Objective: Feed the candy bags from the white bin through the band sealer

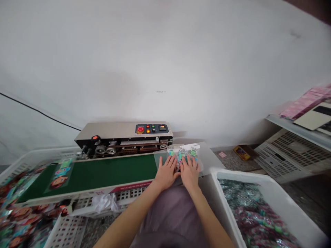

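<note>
My left hand [167,173] lies with fingers stretched out at the right end of the green conveyor belt [113,174], touching clear plastic packets. Beside it, my right hand [190,172] rests flat on the same pile of packets [182,151], its fingers slightly spread. Both hands partly cover the packets' colourful contents. Behind the belt stands the sealing machine [121,131], its control panel [152,129] lit. Near the belt's left end lies one packet [60,174] with a cartoon-figure item inside.
A white crate [38,153] at the left holds many packets. To the right stands a white foam box [224,203] of shiny wrapped pieces. Further right are a grey shelf [300,127] and a ventilated crate [294,155]. White crumpled plastic [104,202] hangs below the belt.
</note>
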{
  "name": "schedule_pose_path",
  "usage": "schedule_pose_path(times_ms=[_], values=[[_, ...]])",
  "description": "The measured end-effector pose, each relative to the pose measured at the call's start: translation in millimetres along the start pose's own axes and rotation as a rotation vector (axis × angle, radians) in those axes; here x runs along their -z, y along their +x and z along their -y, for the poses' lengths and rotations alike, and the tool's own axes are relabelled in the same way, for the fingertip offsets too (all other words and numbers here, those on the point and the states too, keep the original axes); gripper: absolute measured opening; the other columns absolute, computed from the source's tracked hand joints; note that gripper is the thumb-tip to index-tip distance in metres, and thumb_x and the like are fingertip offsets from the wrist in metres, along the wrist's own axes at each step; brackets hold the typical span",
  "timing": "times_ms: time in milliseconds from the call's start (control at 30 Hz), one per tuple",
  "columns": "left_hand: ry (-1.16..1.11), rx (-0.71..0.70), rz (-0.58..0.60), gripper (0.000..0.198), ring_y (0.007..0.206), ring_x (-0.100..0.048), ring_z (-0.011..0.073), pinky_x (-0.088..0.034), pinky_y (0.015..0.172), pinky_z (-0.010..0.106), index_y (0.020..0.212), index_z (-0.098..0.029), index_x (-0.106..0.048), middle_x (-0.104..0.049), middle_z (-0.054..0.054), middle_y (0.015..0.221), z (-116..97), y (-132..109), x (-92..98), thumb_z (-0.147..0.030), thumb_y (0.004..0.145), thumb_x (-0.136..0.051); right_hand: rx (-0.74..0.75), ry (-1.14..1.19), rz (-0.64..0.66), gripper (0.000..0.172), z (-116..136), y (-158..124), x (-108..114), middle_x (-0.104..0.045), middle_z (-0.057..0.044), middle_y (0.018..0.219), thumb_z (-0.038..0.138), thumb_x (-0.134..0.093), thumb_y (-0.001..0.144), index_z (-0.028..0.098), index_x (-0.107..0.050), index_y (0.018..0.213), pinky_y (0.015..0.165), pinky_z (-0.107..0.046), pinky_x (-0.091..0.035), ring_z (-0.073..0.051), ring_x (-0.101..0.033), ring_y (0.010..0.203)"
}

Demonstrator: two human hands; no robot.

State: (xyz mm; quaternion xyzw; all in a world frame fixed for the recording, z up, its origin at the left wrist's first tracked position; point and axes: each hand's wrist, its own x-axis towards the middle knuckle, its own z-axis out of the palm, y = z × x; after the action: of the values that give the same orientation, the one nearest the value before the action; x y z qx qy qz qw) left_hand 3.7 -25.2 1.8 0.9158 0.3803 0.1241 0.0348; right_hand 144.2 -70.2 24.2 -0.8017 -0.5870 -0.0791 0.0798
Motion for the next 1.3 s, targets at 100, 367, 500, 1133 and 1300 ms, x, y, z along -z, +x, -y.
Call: schedule_pose_path(times_ms=[100, 367, 500, 1133, 1300], values=[[0.013, 0.025, -0.028, 0.065, 0.153, -0.022, 0.0287, -0.014, 0.119, 0.070, 0.157, -0.018, -0.030, -0.032, 0.012, 0.164, 3, -2, -3.8, -0.055, 0.103, -0.027, -0.021, -0.022, 0.010, 0.048, -3, 8, 0, -0.046, -0.010, 0.156, 0.033, -0.034, 0.101, 0.025, -0.056, 0.144, 0.113, -0.058, -0.026, -0.036, -0.034, 0.145], [0.011, 0.073, -0.048, 0.063, 0.152, -0.026, 0.0293, -0.014, 0.120, 0.069, 0.155, -0.021, -0.035, -0.036, 0.010, 0.162, 17, -12, 1.0, -0.055, 0.103, -0.027, 0.004, -0.044, 0.046, 0.049, 0, 17, -2, -0.044, -0.010, 0.157, 0.031, -0.031, 0.102, 0.024, -0.053, 0.146, 0.113, -0.053, -0.026, -0.034, -0.033, 0.145], [0.019, 0.151, -0.044, 0.061, 0.149, -0.032, 0.0311, -0.015, 0.120, 0.068, 0.151, -0.019, -0.044, -0.042, 0.012, 0.159, 29, -28, 14.4, -0.054, 0.103, -0.028, 0.056, -0.025, 0.054, 0.048, 15, 19, 0, -0.042, -0.008, 0.159, 0.032, -0.032, 0.103, 0.026, -0.054, 0.145, 0.112, -0.052, -0.026, -0.034, -0.034, 0.144], [0.061, -0.051, 0.034, 0.050, 0.134, -0.050, 0.0304, -0.009, 0.124, 0.059, 0.145, -0.014, -0.052, -0.059, 0.018, 0.141, -1, -1, 21.8, -0.022, 0.097, -0.040, -0.049, -0.118, 0.094, 0.056, -18, 26, -4, -0.037, -0.016, 0.160, 0.044, -0.034, 0.103, 0.017, -0.044, 0.152, 0.109, -0.047, -0.036, -0.034, -0.037, 0.143], [-0.025, -0.113, 0.027, 0.053, 0.151, -0.027, 0.0284, -0.017, 0.121, 0.063, 0.153, -0.022, -0.040, -0.034, 0.011, 0.163, 6, 10, 13.3, -0.042, 0.104, -0.033, 0.035, -0.101, 0.075, 0.054, -15, 27, -10, -0.037, -0.013, 0.161, 0.042, -0.031, 0.104, 0.020, -0.048, 0.149, 0.112, -0.048, -0.031, -0.033, -0.036, 0.144]])
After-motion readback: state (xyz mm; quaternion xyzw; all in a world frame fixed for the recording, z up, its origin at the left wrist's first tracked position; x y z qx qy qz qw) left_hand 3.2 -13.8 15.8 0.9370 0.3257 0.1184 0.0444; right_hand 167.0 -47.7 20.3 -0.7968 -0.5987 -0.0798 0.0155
